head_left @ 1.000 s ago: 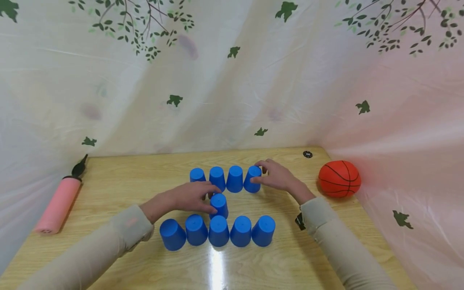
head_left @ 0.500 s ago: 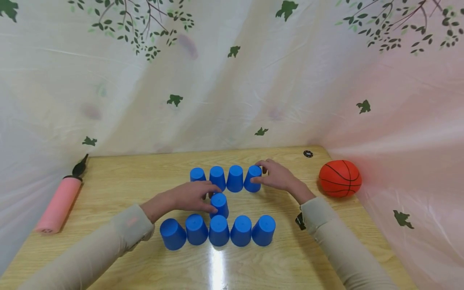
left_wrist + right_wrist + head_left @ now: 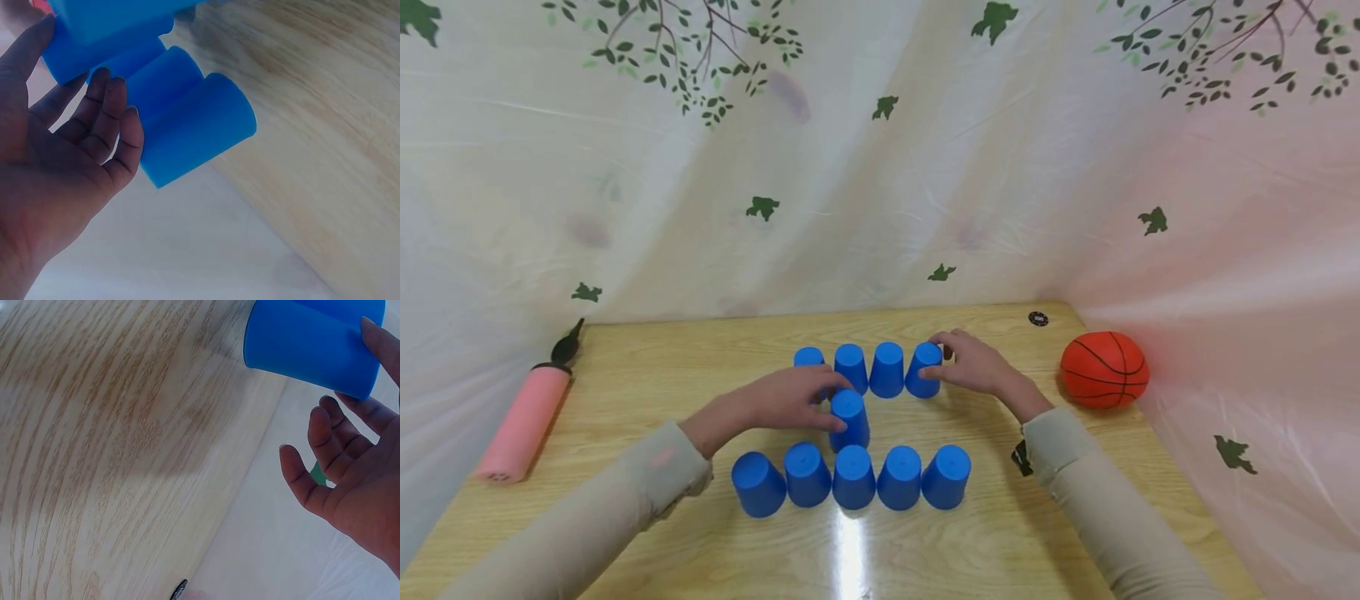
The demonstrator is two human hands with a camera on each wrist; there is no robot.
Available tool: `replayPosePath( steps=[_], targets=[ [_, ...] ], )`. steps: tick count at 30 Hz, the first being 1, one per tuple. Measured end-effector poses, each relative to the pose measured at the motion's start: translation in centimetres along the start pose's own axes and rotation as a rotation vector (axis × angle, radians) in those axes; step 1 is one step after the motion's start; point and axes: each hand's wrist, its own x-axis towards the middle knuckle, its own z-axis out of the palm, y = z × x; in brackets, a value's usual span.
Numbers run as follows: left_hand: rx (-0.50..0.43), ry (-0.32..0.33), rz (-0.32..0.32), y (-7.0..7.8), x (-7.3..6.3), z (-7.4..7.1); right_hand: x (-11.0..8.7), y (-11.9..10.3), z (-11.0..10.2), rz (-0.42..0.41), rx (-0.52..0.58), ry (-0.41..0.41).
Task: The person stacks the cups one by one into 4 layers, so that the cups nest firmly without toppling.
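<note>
Pinching middle cup (image 3: 853, 422) in left hand (image 3: 786, 397), rightmost far-row cup (image 3: 920, 367) in right hand (image 3: 974, 365)

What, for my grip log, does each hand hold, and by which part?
Left hand: the lone middle blue cup, by its upper sides. Right hand: the back row's rightmost blue cup, likewise.

L arm (image 3: 572, 521) in from lower L of head view, R arm (image 3: 1123, 517) from lower R, both in beige sleeves (image 3: 1063, 446), cuffs at wrists. L hand (image 3: 786, 400) nr ctr, thumb & index in pinch; R hand (image 3: 972, 364) up & R of it, likewise pinching. Wrist views: palms showing, other fingers (image 3: 130, 140) loosely bent, both hands.
</note>
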Motion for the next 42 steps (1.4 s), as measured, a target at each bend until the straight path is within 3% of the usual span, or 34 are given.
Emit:
replayPosePath(
  steps=[10,18,28,42],
  targets=[
    [0.002,0.056,0.002,-0.1,-0.9,-1.2,-0.3,0.5,-0.3,-0.004,0.009,0.001],
    [-0.032,0.129,0.026,-0.1,-1.7,-3.2,-0.7,1.2,-0.3,-0.016,0.021,0.010],
    [0.005,0.220,-0.023,-0.2,-1.9,-5.9,-2.0,1.6,-0.9,-0.004,0.020,0.023],
    [0.056,0.276,-0.082,-1.0,-1.1,-7.3,-5.6,2.5,-1.5,-0.018,0.037,0.051]
  ],
)
